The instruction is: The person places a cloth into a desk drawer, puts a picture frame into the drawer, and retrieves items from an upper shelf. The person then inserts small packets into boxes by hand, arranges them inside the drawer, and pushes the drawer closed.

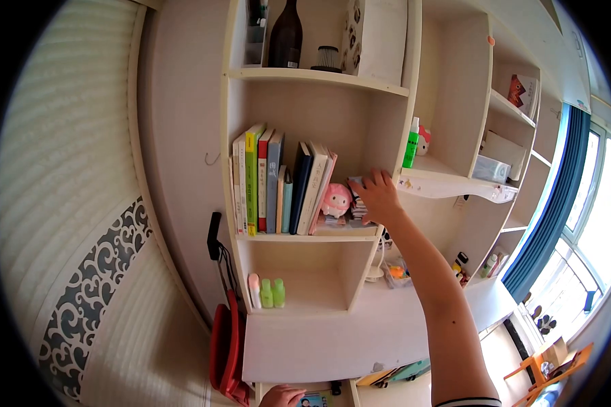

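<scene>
R arm [448, 312] up, my R hand [381, 197], fingers part-spread, touches small stack [358, 209] nr pink plush [337, 201]; L hand [282, 396] low, fingers bent, can't tell if gripping

The cream shelf board [319, 238] carries a row of books [271, 183] from 8 to 6 o'clock, some leaning, a pink-hooded plush toy [337, 201] at 5 o'clock, and, just beside it towards 4 o'clock, a small striped stack [358, 205]
</scene>
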The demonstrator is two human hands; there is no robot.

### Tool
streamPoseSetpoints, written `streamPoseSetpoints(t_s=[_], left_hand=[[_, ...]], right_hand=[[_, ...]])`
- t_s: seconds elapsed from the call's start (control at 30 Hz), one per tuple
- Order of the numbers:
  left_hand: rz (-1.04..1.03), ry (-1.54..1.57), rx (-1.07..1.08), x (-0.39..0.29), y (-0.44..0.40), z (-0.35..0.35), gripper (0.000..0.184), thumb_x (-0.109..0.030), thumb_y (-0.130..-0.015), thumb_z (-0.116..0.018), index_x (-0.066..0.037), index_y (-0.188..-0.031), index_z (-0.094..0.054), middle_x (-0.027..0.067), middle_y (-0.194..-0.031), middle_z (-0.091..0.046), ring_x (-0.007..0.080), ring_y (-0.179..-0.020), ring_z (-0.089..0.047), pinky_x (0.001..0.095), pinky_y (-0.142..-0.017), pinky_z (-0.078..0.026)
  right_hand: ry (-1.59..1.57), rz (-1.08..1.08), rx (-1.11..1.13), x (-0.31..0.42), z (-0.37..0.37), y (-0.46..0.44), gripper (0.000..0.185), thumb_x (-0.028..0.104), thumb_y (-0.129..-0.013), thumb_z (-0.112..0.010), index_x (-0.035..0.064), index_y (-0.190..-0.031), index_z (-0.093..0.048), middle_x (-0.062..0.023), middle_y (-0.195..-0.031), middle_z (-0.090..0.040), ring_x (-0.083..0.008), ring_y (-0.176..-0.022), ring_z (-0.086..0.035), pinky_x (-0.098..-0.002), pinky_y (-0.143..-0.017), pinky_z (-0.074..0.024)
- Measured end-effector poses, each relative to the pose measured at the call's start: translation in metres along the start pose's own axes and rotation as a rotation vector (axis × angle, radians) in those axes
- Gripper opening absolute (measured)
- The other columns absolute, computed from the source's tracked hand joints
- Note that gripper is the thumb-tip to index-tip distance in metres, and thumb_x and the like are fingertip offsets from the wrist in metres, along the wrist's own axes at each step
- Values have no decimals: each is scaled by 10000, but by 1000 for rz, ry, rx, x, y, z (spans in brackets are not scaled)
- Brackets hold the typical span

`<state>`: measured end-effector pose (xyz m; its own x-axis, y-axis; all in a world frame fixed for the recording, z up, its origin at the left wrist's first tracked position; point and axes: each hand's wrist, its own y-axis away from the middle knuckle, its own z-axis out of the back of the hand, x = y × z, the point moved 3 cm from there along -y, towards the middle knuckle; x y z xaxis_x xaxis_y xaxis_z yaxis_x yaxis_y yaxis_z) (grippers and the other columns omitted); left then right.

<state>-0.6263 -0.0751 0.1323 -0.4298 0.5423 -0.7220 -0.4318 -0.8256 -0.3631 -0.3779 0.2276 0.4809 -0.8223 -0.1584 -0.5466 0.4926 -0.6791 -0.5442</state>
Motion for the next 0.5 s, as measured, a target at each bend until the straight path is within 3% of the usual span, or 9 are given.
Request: streamPoseSetpoints(t_s=[0.33,0.43,0.5], left_hand=[[48,-29,49,-4,2,-12,195,-140,-795,-625,-22,-943,-671,163,-890,-658,340,-825,-606,414,-754,-477],[22,-42,21,-5,4,-11,211,-142,-784,-630,-20,-951,-670,162,-910,-658,337,-832,-608,410,-759,-478],[-1,-46,-17,-6,5,-10,219,-144,-779,-632,-20,-956,-669,162,-919,-658,336,-836,-609,408,-760,-479]], right_hand=[[84,-21,-71,6,-6,-2,986,396,-367,-864,213,-1253,-472,-131,-1163,-535,-340,-1234,-353,-499,-1074,-201],[81,-8,-70,6,-9,-2,875,325,-442,-845,198,-1233,-492,-131,-1152,-538,-345,-1226,-365,-497,-1075,-205],[106,37,-138,6,-15,-3,694,232,-559,-776,173,-1201,-520,-138,-1119,-555,-353,-1206,-387,-491,-1075,-209]])
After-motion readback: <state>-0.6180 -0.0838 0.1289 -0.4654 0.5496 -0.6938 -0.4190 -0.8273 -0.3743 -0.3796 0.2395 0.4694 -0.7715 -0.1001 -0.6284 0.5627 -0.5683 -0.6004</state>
